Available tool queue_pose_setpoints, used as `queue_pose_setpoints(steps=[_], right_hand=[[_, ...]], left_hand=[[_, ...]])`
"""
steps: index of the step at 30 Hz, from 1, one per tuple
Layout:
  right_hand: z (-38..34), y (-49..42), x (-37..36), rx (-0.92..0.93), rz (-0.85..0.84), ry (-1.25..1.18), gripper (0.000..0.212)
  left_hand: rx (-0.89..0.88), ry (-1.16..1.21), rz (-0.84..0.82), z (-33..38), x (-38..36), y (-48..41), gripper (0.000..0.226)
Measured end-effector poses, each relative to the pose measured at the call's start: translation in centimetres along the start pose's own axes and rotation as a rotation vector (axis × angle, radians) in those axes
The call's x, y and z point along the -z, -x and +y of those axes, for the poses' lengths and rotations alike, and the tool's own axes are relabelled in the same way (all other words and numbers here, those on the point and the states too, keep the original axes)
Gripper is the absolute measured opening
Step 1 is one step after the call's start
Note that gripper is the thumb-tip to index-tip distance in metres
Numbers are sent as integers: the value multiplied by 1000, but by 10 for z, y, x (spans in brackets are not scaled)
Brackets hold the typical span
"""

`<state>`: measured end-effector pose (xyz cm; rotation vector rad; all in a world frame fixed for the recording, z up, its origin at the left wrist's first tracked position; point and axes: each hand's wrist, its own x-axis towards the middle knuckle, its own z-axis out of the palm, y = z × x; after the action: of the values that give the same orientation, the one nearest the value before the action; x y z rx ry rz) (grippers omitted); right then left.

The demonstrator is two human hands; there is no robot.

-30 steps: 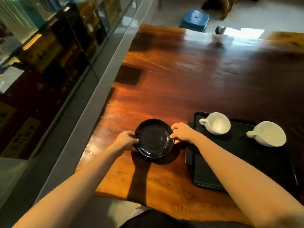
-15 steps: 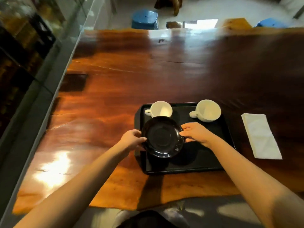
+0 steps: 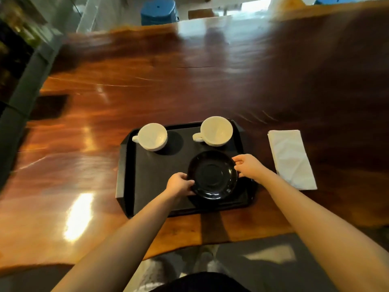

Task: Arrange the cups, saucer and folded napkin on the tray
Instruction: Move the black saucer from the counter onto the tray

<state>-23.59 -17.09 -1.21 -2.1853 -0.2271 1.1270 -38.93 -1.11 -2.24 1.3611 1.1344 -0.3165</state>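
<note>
Fingers of the left hand pinch the near-left rim of a black saucer, while the right hand clasps its opposite rim, over the near-right part of a black tray. Whether the saucer touches the tray is unclear. Two white cups stand along the tray's far edge. A folded napkin lies right of the tray on the wooden table.

Black saucer, black tray; white cups; white napkin; reddish-brown table.
</note>
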Motion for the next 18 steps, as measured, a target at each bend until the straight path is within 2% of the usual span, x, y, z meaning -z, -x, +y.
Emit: queue_pose_setpoints(steps=[3, 5, 8, 11, 13, 14, 18], right_hand=[[9, -7, -3, 3, 35, 108, 43], [12, -8, -5, 6, 51, 158, 47], [12, -8, -8, -13, 54, 185, 53], [13, -8, -9, -14, 67, 242, 54], [11, -8, -9, -17, 75, 281, 53], [8, -7, -9, -18, 76, 313, 53], [-5, -2, -2, -52, 24, 428, 56]], left_hand=[[34, 11, 11, -3, -8, -2, 8], [68, 42, 13, -3, -12, -3, 26], [81, 31, -2, -4, -14, -4, 34], [64, -43, -23, -4, -11, -6, 23], [21, -197, -38, 1, -7, -5, 6], [1, -297, -54, 3, -4, -5, 6], [-45, -783, -123, 27, 11, -3, 33]])
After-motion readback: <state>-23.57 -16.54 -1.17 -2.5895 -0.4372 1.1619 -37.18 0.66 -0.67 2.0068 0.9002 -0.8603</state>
